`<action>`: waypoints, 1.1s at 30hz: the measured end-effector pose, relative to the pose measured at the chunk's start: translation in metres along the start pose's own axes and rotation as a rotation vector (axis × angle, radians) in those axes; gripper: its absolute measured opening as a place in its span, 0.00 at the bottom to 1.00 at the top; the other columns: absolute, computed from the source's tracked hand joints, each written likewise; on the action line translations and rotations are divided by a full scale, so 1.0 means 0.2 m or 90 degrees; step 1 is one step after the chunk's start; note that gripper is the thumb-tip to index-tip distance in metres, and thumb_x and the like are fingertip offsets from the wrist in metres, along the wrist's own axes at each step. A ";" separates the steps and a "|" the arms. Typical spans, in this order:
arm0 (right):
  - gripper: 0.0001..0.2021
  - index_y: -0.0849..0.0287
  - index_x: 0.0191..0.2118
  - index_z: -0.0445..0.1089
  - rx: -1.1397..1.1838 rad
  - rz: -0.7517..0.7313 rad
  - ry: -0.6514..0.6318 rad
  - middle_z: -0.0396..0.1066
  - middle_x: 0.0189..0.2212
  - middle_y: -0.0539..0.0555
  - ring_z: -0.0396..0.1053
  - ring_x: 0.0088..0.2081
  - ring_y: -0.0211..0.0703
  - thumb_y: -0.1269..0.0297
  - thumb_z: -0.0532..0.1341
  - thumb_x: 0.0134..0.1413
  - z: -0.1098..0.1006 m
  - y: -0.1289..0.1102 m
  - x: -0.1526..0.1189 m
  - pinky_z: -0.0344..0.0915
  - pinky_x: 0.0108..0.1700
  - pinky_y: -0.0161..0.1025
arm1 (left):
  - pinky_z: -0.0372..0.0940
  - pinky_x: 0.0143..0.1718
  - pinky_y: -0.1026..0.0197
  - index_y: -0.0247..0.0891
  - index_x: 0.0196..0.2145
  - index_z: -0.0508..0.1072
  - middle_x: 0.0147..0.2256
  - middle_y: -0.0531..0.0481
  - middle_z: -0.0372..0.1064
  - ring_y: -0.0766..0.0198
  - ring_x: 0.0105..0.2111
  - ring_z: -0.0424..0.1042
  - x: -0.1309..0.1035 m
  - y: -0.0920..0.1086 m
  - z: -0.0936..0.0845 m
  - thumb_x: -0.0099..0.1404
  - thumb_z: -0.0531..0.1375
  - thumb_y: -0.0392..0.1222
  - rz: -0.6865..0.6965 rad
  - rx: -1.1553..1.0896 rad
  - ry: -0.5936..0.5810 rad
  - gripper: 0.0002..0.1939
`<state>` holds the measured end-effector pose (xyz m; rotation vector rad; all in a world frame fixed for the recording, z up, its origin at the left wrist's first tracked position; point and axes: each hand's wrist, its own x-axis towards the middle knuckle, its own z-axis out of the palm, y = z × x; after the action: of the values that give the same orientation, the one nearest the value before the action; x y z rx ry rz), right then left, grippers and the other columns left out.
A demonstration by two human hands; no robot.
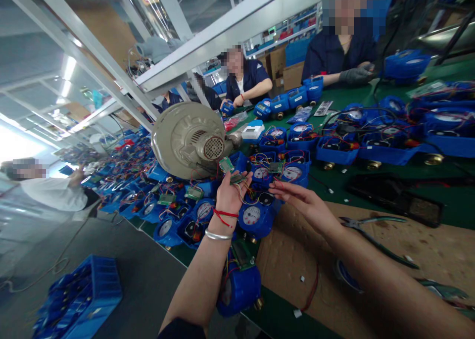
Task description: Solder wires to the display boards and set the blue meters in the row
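My left hand (pixel 229 195) is palm up, with a small green circuit board (pixel 238 179) held at its fingers. Thin coloured wires (pixel 243 194) hang from the board towards a blue water meter (pixel 256 216) with a white dial. To the right, my right hand (pixel 299 200) has its fingertips pinched together by that meter's wiring, where a thin red wire (pixel 281 183) shows. The exact grip there is small in view. Below my left wrist, another blue meter (pixel 241 289) lies with a green board (pixel 243 255) on top.
Blue meters crowd the green bench around a large beige blower (pixel 187 138). Pliers (pixel 378 237) and a black tray (pixel 397 198) lie right, by a cardboard sheet (pixel 297 245). A blue crate (pixel 106 284) stands on the floor. Co-workers (pixel 247 76) sit across the bench.
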<state>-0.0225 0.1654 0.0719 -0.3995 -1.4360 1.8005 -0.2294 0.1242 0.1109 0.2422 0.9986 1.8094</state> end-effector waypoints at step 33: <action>0.11 0.58 0.35 0.74 -0.307 -0.044 -0.152 0.73 0.36 0.55 0.70 0.40 0.42 0.56 0.60 0.60 0.00 0.01 -0.01 0.65 0.45 0.41 | 0.70 0.44 0.61 0.29 0.40 0.73 0.48 0.40 0.73 0.56 0.45 0.75 -0.03 0.01 0.01 0.65 0.53 0.35 -0.027 0.102 -0.123 0.11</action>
<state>-0.0216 0.1645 0.0695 -0.3774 -2.0340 1.4720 -0.2264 0.1201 0.1153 0.4816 1.0046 1.6351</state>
